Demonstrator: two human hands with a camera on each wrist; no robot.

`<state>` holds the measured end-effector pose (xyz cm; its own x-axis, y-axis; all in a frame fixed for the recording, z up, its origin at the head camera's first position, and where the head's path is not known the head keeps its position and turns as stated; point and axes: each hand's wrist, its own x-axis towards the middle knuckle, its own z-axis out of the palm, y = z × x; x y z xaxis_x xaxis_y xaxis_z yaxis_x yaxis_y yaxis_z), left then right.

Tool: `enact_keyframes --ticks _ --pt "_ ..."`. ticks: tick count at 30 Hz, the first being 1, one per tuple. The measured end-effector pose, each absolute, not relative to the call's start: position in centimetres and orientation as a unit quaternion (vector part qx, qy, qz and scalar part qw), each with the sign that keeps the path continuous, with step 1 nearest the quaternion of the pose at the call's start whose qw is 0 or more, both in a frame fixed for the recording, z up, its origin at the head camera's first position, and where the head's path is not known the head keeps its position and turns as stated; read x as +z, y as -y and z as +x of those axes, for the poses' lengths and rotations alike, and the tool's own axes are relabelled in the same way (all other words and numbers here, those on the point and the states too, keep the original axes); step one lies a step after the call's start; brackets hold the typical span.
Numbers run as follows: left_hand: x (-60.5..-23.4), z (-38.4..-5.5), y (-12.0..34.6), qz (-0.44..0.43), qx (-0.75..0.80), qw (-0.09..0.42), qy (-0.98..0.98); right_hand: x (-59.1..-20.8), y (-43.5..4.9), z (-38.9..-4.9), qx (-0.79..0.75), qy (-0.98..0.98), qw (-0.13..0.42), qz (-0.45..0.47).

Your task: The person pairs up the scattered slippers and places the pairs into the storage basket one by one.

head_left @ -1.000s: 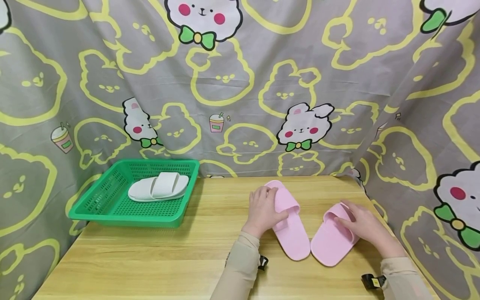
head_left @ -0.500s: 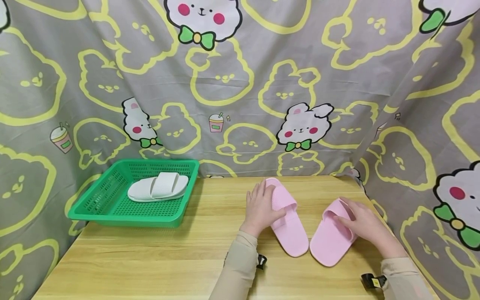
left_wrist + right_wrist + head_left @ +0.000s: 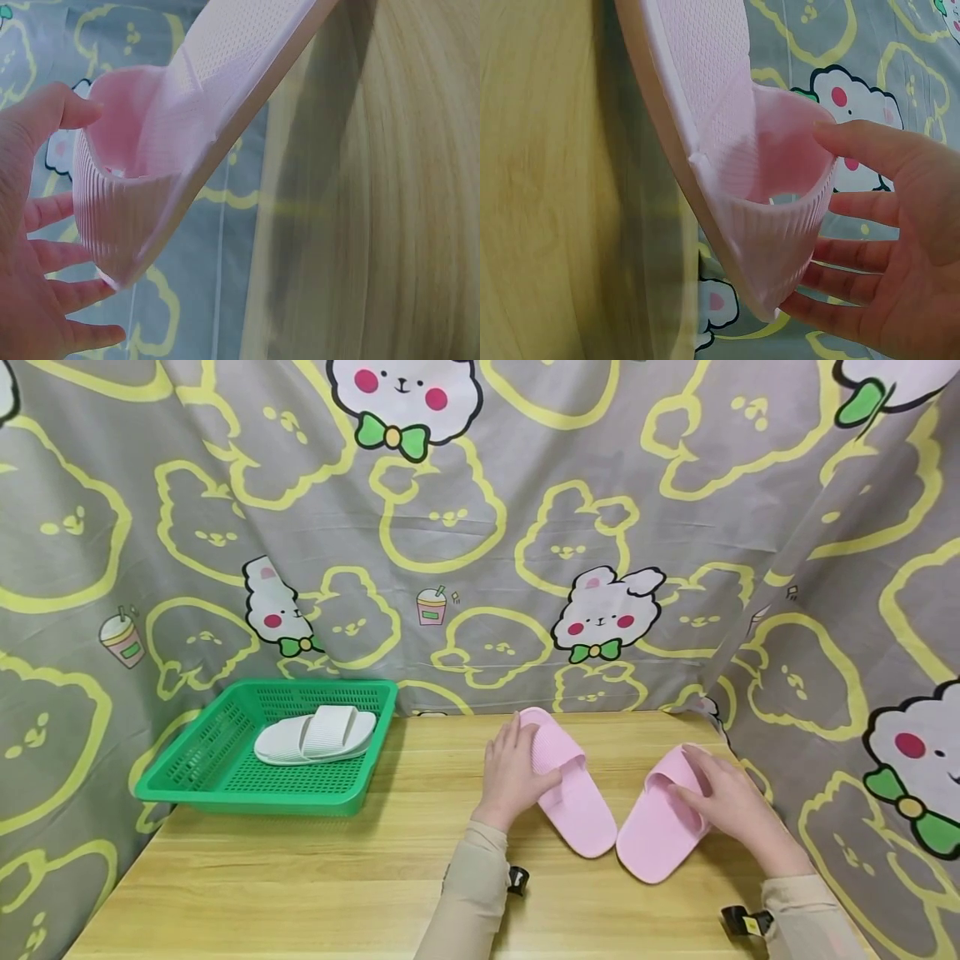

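Two pink slippers are at the right side of the table in the head view, heels close together toward me and toes spread apart. My left hand (image 3: 512, 777) holds the left pink slipper (image 3: 581, 814) by its strap, thumb at the strap's opening and fingers along its ribbed outside (image 3: 120, 217). On the other side, my right hand (image 3: 738, 806) holds the right pink slipper (image 3: 652, 843) in the same way, thumb on the strap's rim (image 3: 780, 225). In both wrist views the soles stand at a slant to the wooden surface.
A green plastic basket (image 3: 262, 804) stands at the back left of the wooden table (image 3: 300, 885), with white slippers (image 3: 330, 733) lying inside. A grey patterned curtain (image 3: 480, 543) hangs behind the table and along both sides.
Both hands have moved the pink slippers slightly away from me. The left slipper has also shifted a little left with my left hand. The basket and white slippers have stayed put.
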<state>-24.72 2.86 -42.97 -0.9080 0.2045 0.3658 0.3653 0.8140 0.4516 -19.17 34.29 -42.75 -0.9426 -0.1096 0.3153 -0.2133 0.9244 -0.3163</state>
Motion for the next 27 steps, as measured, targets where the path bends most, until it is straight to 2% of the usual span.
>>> enact_keyframes --ticks 7,16,27 --pt "-42.9 -25.0 -2.4 -0.139 -0.278 0.162 0.937 -42.4 -34.0 -19.2 0.177 0.961 0.197 0.078" --pt "-42.9 -25.0 -2.1 -0.139 -0.293 0.190 0.927 -42.0 -33.8 -19.2 0.185 0.956 0.220 0.063" --pt "-42.8 -25.0 -1.8 -0.127 -0.319 0.192 0.919 -41.4 -33.7 -18.8 0.198 0.947 0.248 0.047"
